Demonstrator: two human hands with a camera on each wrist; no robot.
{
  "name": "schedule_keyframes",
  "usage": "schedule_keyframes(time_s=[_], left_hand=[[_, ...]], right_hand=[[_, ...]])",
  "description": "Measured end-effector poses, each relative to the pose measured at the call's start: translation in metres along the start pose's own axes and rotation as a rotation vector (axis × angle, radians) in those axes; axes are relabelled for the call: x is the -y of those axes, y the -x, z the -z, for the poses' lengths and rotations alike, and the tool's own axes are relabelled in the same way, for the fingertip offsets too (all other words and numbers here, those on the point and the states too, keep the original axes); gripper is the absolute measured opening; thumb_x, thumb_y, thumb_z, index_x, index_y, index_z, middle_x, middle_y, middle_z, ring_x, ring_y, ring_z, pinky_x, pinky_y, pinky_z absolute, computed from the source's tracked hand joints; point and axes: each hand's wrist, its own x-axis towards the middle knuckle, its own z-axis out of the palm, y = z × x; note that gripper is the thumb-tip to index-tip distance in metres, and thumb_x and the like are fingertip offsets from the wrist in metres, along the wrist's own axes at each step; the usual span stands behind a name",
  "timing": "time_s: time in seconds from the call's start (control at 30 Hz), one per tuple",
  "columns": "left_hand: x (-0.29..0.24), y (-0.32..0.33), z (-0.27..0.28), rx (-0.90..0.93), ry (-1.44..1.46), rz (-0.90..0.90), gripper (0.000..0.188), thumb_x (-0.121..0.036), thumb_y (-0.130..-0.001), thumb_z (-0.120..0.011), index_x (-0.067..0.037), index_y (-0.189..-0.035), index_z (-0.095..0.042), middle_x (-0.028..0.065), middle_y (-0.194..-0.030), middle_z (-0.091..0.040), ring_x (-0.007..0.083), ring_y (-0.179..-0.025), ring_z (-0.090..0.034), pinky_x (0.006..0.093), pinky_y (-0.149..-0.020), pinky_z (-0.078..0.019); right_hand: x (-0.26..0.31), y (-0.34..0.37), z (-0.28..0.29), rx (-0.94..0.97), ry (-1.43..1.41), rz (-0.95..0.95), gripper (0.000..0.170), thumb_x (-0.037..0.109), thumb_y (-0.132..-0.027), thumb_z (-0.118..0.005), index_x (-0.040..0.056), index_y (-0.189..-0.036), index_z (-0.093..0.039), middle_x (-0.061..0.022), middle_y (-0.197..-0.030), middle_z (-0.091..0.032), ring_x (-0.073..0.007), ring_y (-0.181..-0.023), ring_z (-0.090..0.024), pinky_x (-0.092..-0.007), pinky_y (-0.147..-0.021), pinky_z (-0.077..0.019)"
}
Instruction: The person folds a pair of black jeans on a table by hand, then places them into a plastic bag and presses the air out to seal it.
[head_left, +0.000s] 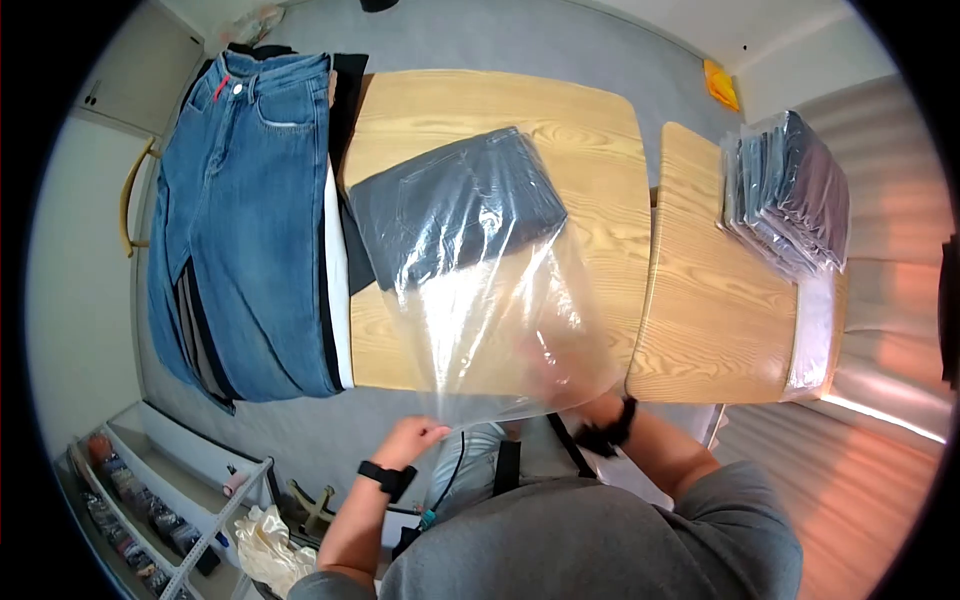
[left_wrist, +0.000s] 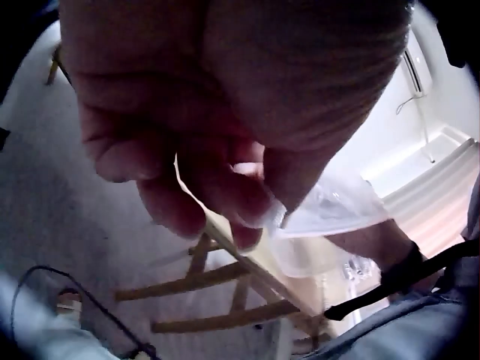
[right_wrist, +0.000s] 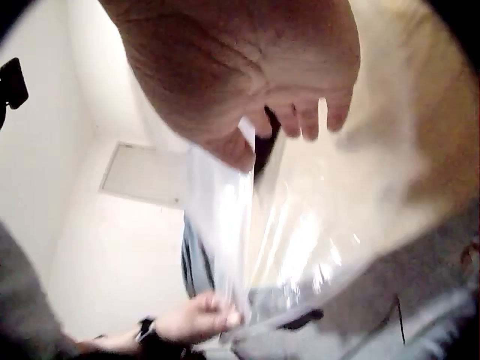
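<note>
A dark grey folded garment [head_left: 455, 195] lies at the closed end of a clear plastic bag [head_left: 490, 320] on the wooden table, the bag's mouth towards the body. At the mouth's left corner my left hand [head_left: 408, 442] pinches the film; in the left wrist view that hand [left_wrist: 225, 97] has the bag's edge [left_wrist: 330, 214] between thumb and fingers. My right hand [head_left: 590, 405] is at the mouth's right side, its fingers blurred behind the film. The right wrist view shows this hand [right_wrist: 255, 67] with fingers extended and the thumb against the bag's film [right_wrist: 300, 244].
Blue jeans [head_left: 255, 230] lie on a pile of clothes at the left. A second wooden table [head_left: 710, 320] at the right holds a stack of bagged garments [head_left: 800, 195] and flat plastic film [head_left: 813, 335]. Shelving [head_left: 190, 540] with packed items stands at the lower left.
</note>
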Motion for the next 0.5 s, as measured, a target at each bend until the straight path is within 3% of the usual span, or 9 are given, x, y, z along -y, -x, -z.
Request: schedule_keyframes(time_s=[0.03, 0.07, 0.13, 0.2, 0.27, 0.33, 0.4, 0.47, 0.5], left_hand=[[0.006, 0.008, 0.009, 0.0, 0.008, 0.013, 0.03, -0.027, -0.086, -0.068, 0.001, -0.075, -0.063, 0.0097, -0.063, -0.057, 0.0146, -0.06, -0.05, 0.0305, -0.058, -0.0428], [0.007, 0.015, 0.022, 0.001, 0.063, 0.08, 0.027, -0.026, -0.084, -0.069, 0.0, -0.078, -0.064, 0.007, -0.066, -0.058, 0.0132, -0.062, -0.051, 0.0293, -0.06, -0.043], [0.011, 0.016, 0.046, -0.117, 0.171, 0.096, 0.027, -0.024, -0.08, -0.073, -0.002, -0.092, -0.065, 0.0025, -0.071, -0.06, 0.0111, -0.066, -0.053, 0.0283, -0.062, -0.0443], [0.004, 0.006, 0.074, -0.242, 0.149, 0.059, 0.037, -0.021, -0.079, -0.073, -0.003, -0.109, -0.063, 0.0011, -0.082, -0.063, 0.0102, -0.073, -0.056, 0.0267, -0.067, -0.0463], [0.001, -0.019, 0.089, -0.342, 0.332, 0.032, 0.043, -0.024, -0.086, -0.068, -0.001, -0.121, -0.057, 0.0037, -0.093, -0.064, 0.0105, -0.084, -0.058, 0.0267, -0.077, -0.0474], [-0.016, -0.049, 0.106, -0.366, 0.458, -0.037, 0.063, -0.026, -0.09, -0.063, 0.004, -0.138, -0.036, 0.0065, -0.111, -0.058, 0.0137, -0.099, -0.056, 0.0276, -0.089, -0.0448], [-0.032, -0.078, 0.116, -0.403, 0.58, 0.051, 0.068, -0.038, -0.09, -0.063, 0.005, -0.136, -0.038, 0.007, -0.111, -0.058, 0.0133, -0.098, -0.055, 0.0277, -0.083, -0.045], [-0.054, -0.097, 0.127, -0.311, 0.72, 0.111, 0.061, -0.041, -0.089, -0.063, 0.003, -0.127, -0.046, 0.0066, -0.109, -0.057, 0.0131, -0.094, -0.055, 0.0272, -0.079, -0.0453], [-0.057, -0.107, 0.129, -0.312, 0.719, 0.106, 0.061, -0.041, -0.089, -0.063, 0.003, -0.127, -0.046, 0.0066, -0.109, -0.057, 0.0131, -0.094, -0.055, 0.0272, -0.079, -0.0453]], right_hand=[[0.045, 0.005, 0.014, 0.343, 0.083, -0.049, 0.048, 0.013, -0.085, -0.063, 0.0069, -0.131, -0.049, -0.0084, -0.105, -0.06, -0.0249, -0.099, -0.057, -0.0361, -0.086, -0.046], [0.018, 0.046, -0.007, 0.538, -0.197, -0.009, 0.048, 0.016, -0.088, -0.061, 0.0083, -0.133, -0.048, -0.0089, -0.117, -0.059, -0.0272, -0.109, -0.054, -0.0371, -0.094, -0.0433], [0.027, 0.078, 0.005, 0.547, -0.338, -0.077, 0.042, 0.018, -0.089, -0.061, 0.0081, -0.129, -0.054, -0.0108, -0.121, -0.06, -0.0234, -0.11, -0.056, -0.0342, -0.093, -0.0447], [0.051, 0.07, 0.045, 0.771, -0.436, -0.48, 0.029, 0.019, -0.088, -0.062, 0.007, -0.114, -0.065, -0.0108, -0.112, -0.066, -0.0199, -0.102, -0.062, -0.032, -0.087, -0.0483], [0.06, 0.041, 0.089, 0.588, -0.484, -0.453, 0.02, 0.02, -0.089, -0.061, 0.0066, -0.099, -0.071, -0.0076, -0.094, -0.07, -0.0173, -0.088, -0.066, -0.0295, -0.08, -0.0505], [0.073, -0.003, 0.125, 0.244, -0.147, -0.527, 0.016, 0.019, -0.087, -0.062, 0.006, -0.088, -0.071, -0.0035, -0.085, -0.07, -0.0117, -0.08, -0.064, -0.027, -0.076, -0.0499], [0.051, -0.053, 0.131, -0.258, -0.306, -0.467, 0.037, 0.031, -0.085, -0.068, -0.0016, -0.102, -0.065, -0.0109, -0.096, -0.068, -0.0146, -0.088, -0.063, -0.0276, -0.079, -0.0486], [-0.003, -0.099, 0.133, -0.427, 0.049, -0.36, 0.051, 0.036, -0.083, -0.071, -0.0071, -0.107, -0.06, -0.0134, -0.096, -0.066, -0.0162, -0.089, -0.062, -0.0267, -0.081, -0.0481], [-0.015, -0.119, 0.132, -0.421, -0.066, -0.474, 0.052, 0.036, -0.082, -0.073, -0.0088, -0.105, -0.059, -0.0138, -0.095, -0.066, -0.0176, -0.089, -0.063, -0.0272, -0.079, -0.049]])
